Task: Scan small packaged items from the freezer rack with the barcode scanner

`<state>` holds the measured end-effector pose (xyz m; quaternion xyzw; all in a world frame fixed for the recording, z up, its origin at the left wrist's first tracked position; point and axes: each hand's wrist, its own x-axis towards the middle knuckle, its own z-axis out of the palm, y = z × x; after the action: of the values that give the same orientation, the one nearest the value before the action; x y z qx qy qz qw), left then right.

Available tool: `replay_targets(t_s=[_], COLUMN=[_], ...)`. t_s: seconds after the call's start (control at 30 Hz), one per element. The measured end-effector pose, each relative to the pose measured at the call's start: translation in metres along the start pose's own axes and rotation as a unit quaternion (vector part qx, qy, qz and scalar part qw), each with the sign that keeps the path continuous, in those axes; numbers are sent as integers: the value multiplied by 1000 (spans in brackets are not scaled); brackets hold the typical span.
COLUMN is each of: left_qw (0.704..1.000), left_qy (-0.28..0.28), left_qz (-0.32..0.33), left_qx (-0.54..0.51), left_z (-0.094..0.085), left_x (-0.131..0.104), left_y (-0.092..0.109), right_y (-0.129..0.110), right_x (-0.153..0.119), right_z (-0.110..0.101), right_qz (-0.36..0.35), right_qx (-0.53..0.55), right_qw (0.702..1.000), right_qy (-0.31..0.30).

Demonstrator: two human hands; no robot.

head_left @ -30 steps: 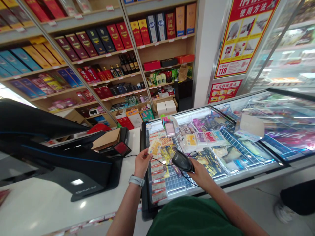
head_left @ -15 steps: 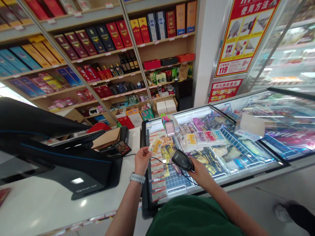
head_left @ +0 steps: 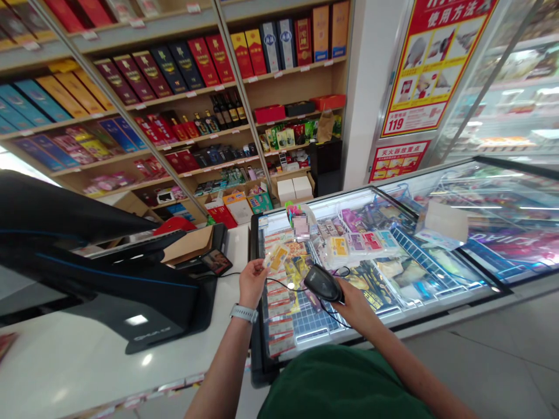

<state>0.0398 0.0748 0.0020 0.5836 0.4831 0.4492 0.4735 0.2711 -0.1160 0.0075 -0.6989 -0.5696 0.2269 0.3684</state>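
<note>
My left hand [head_left: 252, 283], with a grey watch on its wrist, pinches the near edge of a small clear packet with a yellow label [head_left: 276, 257]. My right hand [head_left: 345, 298] is wrapped round the handle of a black barcode scanner [head_left: 322, 283], whose head points left toward the packet. A thin black cable [head_left: 279, 283] runs from the scanner area toward the counter. Both hands are above the glass top of a chest freezer [head_left: 305, 334]. Several packets with yellow, purple, red and blue labels [head_left: 371, 240] lie in a row beyond the scanner.
On the white counter [head_left: 87, 372] at left stands a black checkout terminal [head_left: 166, 314]. Behind it sits an open cardboard box [head_left: 190, 244]. A white box [head_left: 443, 224] rests on the freezer at right. Shelves of boxed bottles [head_left: 192, 64] line the back wall.
Both hands keep nearly the same pose, still holding the packet and the scanner. The foot and dark trouser leg seen at the lower right are out of view.
</note>
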Motion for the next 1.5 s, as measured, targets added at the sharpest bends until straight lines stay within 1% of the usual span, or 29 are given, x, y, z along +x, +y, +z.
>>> replay_targets(t_s=[0.2, 0.4, 0.6, 0.87, 1.03, 1.5], left_qw=[1000, 1000, 1000, 1000, 1000, 1000], left_qy=[-4, -4, 0, 6, 7, 12], left_qz=[4, 1, 4, 4, 2, -2], left_qx=[-2, -2, 0, -1, 2, 7], left_z=[0, 0, -1, -2, -3, -3], left_x=[1, 2, 4, 4, 5, 3], left_y=[-1, -1, -6, -9, -10, -6], right_y=[3, -4, -9, -9, -8, -3], right_x=[1, 0, 1, 1, 1, 1], right_z=[1, -2, -4, -5, -4, -2], right_qz=[-10, -6, 4, 12, 2, 4], right_qx=[-7, -4, -3, -7, -6, -6], right_qw=[1000, 1000, 1000, 1000, 1000, 1000], right_qy=[5, 0, -8, -9, -6, -6])
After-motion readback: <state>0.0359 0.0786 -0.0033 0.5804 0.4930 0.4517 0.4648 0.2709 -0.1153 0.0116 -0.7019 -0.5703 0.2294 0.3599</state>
